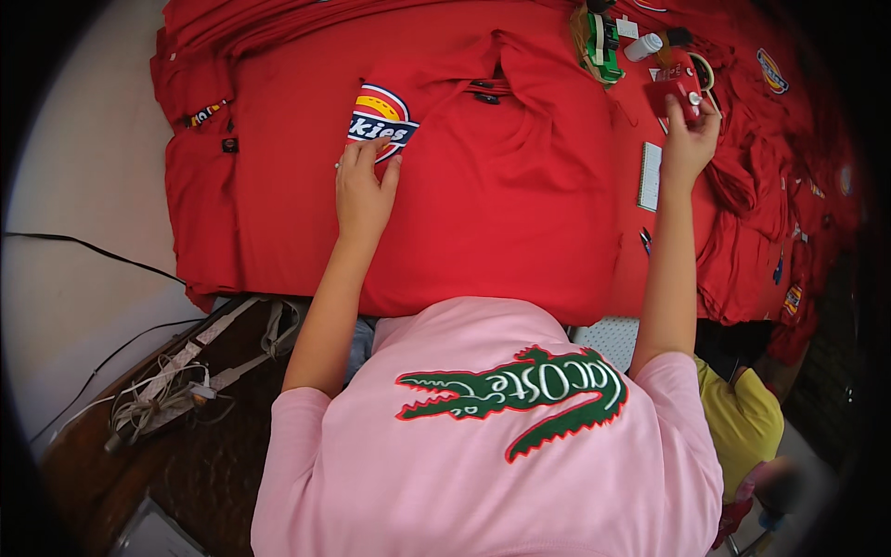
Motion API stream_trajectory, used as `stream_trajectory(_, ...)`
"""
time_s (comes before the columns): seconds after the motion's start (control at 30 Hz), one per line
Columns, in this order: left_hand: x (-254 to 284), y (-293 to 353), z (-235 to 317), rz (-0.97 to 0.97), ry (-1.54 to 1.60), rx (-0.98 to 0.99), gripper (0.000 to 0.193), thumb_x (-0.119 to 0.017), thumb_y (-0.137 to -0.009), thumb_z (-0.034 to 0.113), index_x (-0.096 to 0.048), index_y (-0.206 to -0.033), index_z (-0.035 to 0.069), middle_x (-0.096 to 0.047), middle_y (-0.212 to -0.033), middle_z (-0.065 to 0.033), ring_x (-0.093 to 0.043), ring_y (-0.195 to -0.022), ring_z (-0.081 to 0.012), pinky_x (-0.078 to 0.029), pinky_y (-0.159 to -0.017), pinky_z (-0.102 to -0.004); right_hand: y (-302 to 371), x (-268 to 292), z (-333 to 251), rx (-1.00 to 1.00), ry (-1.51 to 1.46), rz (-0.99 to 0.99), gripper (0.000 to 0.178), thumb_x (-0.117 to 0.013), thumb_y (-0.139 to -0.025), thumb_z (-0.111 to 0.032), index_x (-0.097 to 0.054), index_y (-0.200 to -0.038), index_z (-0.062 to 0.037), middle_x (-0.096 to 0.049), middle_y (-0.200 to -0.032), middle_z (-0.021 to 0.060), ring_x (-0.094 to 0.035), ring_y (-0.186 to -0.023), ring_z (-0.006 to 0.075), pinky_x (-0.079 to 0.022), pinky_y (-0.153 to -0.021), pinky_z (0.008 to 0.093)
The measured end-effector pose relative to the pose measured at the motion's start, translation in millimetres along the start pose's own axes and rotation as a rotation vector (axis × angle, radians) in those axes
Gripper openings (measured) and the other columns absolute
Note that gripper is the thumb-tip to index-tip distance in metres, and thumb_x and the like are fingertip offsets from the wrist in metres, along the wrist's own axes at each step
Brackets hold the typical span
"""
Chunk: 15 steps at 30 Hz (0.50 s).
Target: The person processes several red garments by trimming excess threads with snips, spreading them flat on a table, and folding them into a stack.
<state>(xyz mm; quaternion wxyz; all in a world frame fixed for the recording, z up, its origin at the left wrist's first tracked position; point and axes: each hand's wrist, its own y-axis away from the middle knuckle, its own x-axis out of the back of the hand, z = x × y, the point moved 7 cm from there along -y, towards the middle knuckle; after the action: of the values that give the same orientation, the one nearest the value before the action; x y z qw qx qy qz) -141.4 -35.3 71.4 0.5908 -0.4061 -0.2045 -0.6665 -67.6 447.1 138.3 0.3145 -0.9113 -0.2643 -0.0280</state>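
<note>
A red T-shirt (492,204) lies spread flat on the table before me, its collar at the far side. On its chest is a multicoloured patch (382,104) in yellow, red, white and dark blue. My left hand (367,176) rests on the lower part of this patch, palm down, thumb apart from the fingers. At the far right, my right hand (690,139) grips a small red object with a white round knob (676,91), fingers closed on its near edge. I cannot make out the object's kind.
Beyond my right hand stand a green tape dispenser (603,48) and a white bottle (642,47). A notepad (650,176) and a pen (645,239) lie nearer. Folded red shirts (742,186) pile up at right. Tangled cords (153,408) hang at lower left; a person in yellow (747,418) is at lower right.
</note>
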Motion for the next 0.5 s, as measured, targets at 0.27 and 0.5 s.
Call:
stream_trajectory(0.27, -33.1, -3.4, -15.7, 0.012, -0.016, -0.096, 0.026, -0.078, -0.087, 0.024, -0.068, -0.104, 0.007, -0.063, -0.103, -0.0085, -0.06, -0.097, -0.029, -0.045, -0.094, -0.0456, 174.2, -81.7, -111.0, 0.245, 0.292, -0.671, 0.047, -0.08, -0.077, -0.01, -0.069, -0.122, -0.014, -0.063, -0.096, 0.0042, -0.061, -0.091, 0.0235, -0.049, -0.084, 0.0378)
stream_trajectory(0.5, -28.8, -2.7, -20.1, -0.123, 0.527, 0.214, 0.02, -0.075, -0.092, 0.018, -0.062, -0.092, 0.002, -0.066, -0.084, -0.005, -0.062, -0.072, -0.0163, -0.05, -0.068, -0.0313, 219.0, -123.7, -125.1, 0.538, 0.522, -0.848, 0.044, -0.077, -0.075, -0.011, -0.072, -0.117, -0.0191, -0.057, -0.097, 0.0025, -0.057, -0.094, 0.0217, -0.045, -0.084, 0.0398)
